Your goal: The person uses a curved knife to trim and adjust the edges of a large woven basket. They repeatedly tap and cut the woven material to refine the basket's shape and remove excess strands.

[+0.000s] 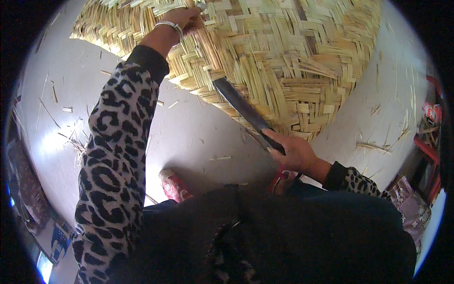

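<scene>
A large woven mat (pixel 265 57) of pale green and straw-coloured flat strips fills the far part of the view, one corner pointing toward me. My right hand (pixel 295 154) is closed around the near end of a long, flat, dark metal blade (pixel 241 104). The blade slants away to the left across the mat, its far end meeting the weave near the left edge. Farther off, my left hand (pixel 182 21) rests on the mat with fingers closed. A small whitish thing (pixel 201 6) shows at its fingertips; what they grip is unclear.
Cut straw bits (pixel 78 144) lie scattered over the pale floor (pixel 203 128). A red shoe (pixel 175 185) is below the mat's left edge. Red bars (pixel 428 151) and a flowered cloth (pixel 410 203) stand at the right edge. Dark objects line the left rim.
</scene>
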`<state>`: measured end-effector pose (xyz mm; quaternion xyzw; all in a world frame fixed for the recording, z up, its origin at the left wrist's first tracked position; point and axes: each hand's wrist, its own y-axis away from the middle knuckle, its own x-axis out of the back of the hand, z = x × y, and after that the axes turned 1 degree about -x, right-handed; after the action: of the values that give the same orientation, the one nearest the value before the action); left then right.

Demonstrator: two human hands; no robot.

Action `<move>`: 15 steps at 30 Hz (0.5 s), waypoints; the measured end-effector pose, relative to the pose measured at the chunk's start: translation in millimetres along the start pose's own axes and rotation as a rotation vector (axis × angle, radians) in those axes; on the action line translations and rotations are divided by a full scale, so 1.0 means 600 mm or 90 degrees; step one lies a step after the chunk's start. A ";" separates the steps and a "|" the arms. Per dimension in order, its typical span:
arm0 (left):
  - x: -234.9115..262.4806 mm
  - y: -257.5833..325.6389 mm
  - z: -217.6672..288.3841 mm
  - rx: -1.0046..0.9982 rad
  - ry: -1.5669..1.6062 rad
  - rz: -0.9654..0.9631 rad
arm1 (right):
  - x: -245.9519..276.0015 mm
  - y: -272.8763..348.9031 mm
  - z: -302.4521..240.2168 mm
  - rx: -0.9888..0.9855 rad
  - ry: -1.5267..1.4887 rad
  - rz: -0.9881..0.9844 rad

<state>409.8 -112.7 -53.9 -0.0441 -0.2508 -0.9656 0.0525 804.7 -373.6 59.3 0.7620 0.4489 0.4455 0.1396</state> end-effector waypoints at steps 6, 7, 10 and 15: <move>0.000 -0.057 -0.031 0.057 0.020 -0.026 | 0.006 -0.001 0.001 0.015 -0.022 0.006; -0.001 -0.057 -0.033 0.065 0.027 -0.026 | 0.007 -0.001 0.000 0.006 -0.023 -0.002; -0.006 -0.047 -0.036 0.087 0.073 -0.036 | 0.010 -0.001 0.000 -0.007 -0.017 -0.015; -0.020 -0.009 -0.037 0.065 0.107 -0.042 | 0.023 -0.002 -0.001 0.023 -0.052 -0.021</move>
<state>420.0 -117.9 -77.4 0.0481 -0.2955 -0.9531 0.0436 805.9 -361.9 66.5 0.7741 0.4637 0.4035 0.1511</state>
